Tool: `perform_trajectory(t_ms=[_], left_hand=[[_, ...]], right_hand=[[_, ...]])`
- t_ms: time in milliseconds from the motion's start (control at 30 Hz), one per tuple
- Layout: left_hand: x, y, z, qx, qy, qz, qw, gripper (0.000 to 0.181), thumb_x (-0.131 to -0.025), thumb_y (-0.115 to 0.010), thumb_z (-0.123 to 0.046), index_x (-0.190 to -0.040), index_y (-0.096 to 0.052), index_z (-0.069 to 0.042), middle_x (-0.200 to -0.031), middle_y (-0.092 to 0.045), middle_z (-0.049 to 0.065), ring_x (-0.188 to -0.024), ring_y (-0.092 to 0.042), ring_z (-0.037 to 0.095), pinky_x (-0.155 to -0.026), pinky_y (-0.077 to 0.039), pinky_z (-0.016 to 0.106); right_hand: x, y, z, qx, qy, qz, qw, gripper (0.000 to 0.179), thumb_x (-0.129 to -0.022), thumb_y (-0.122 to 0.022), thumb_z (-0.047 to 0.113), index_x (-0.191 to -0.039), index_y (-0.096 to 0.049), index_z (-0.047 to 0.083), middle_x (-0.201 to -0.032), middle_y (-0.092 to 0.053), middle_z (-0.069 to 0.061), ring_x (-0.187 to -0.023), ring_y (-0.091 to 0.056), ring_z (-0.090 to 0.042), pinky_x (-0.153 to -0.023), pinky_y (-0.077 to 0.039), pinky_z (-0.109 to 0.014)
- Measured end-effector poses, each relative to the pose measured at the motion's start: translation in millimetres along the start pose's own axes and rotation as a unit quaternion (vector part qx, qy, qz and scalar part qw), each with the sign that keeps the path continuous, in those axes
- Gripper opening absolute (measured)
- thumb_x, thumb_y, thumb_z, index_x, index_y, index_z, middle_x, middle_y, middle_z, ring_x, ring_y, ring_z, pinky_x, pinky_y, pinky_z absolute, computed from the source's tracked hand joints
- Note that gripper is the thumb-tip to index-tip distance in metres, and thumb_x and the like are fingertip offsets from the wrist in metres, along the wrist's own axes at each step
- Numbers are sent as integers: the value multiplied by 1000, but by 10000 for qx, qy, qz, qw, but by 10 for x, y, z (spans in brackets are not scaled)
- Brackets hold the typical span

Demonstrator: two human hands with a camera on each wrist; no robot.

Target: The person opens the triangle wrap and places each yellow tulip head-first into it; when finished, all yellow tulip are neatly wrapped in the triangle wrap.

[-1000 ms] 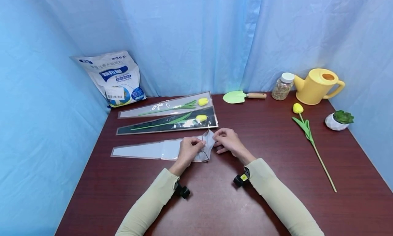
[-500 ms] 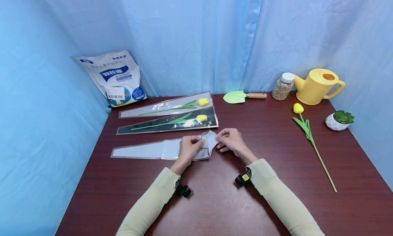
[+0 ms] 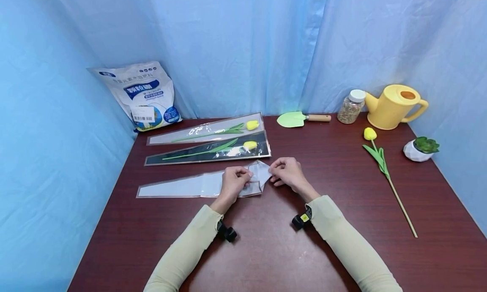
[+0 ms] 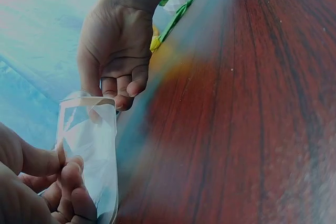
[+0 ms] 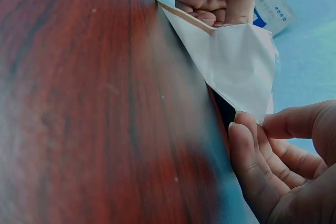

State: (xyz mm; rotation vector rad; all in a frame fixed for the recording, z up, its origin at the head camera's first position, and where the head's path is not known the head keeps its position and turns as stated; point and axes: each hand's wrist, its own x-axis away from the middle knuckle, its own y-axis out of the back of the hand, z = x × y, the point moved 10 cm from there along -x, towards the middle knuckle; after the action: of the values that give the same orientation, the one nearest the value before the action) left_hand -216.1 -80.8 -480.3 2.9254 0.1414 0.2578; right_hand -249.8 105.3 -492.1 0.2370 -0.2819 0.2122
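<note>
A long, tapered white flower sleeve (image 3: 171, 188) with a thin border lies across the middle of the table, its wide end to the right. My left hand (image 3: 233, 183) pinches the clear film near that end, as the left wrist view also shows. At the mouth, a white inner sheet (image 5: 239, 66) pokes out to a point. My right hand (image 3: 289, 173) pinches that pointed corner between thumb and fingertips. Behind lie two filled sleeves: a dark one (image 3: 182, 157) and a whitish one (image 3: 163, 139), each holding a yellow tulip with green leaves.
A single yellow tulip (image 3: 380, 159) lies at the right. Along the back stand a white fertilizer bag (image 3: 142, 97), a jar of granules (image 3: 350, 110) and a yellow watering can (image 3: 392, 108). A green trowel (image 3: 292, 119) and potted succulent (image 3: 417, 151) are there too.
My right hand has drawn slightly to the right with the sheet's corner. The crumpled white end has spread out into a pointed flap. My left hand has barely moved.
</note>
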Motion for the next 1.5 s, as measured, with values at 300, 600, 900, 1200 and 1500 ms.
perform_trajectory(t_ms=[300,600,900,1200,1500], left_hand=[[-16,3,3,63,73,20,10000,14,-86,-66,-2,-88,-76,8,-60,-68,5,-50,-57,6,-50,-48,20],[-48,-18,14,122,212,163,9996,7,-86,-66,3,-87,-71,8,-66,-71,13,-49,-61,8,-48,-50,20],[-53,-30,17,112,227,198,9995,9,-85,-62,4,-85,-70,9,-60,-67,6,-47,-58,6,-47,-49,19],[-50,-17,18,-26,191,171,9997,8,-84,-64,2,-82,-70,6,-59,-67,6,-47,-58,8,-48,-49,19],[-52,-21,37,-95,182,197,9996,7,-85,-66,0,-81,-71,5,-58,-66,2,-48,-58,8,-48,-48,20]], right_hand=[[-27,39,-27,268,-33,-72,9996,12,-89,-66,3,-96,-69,-5,-67,-70,-1,-53,-67,-11,-54,-60,-33],[-74,100,4,1095,143,-107,9938,12,-86,-75,10,-87,-70,-1,-64,-68,0,-50,-63,-9,-50,-58,-31],[-95,153,29,1641,306,-220,9857,17,-83,-79,15,-84,-68,2,-60,-67,-2,-45,-60,-7,-47,-57,-31],[-42,100,78,1190,285,149,9924,22,-86,-77,15,-99,-67,1,-81,-72,-8,-61,-68,-13,-54,-60,-34],[146,348,271,1192,427,132,9919,39,-91,-74,24,-119,-63,-1,-109,-72,-23,-79,-74,-28,-65,-62,-39]])
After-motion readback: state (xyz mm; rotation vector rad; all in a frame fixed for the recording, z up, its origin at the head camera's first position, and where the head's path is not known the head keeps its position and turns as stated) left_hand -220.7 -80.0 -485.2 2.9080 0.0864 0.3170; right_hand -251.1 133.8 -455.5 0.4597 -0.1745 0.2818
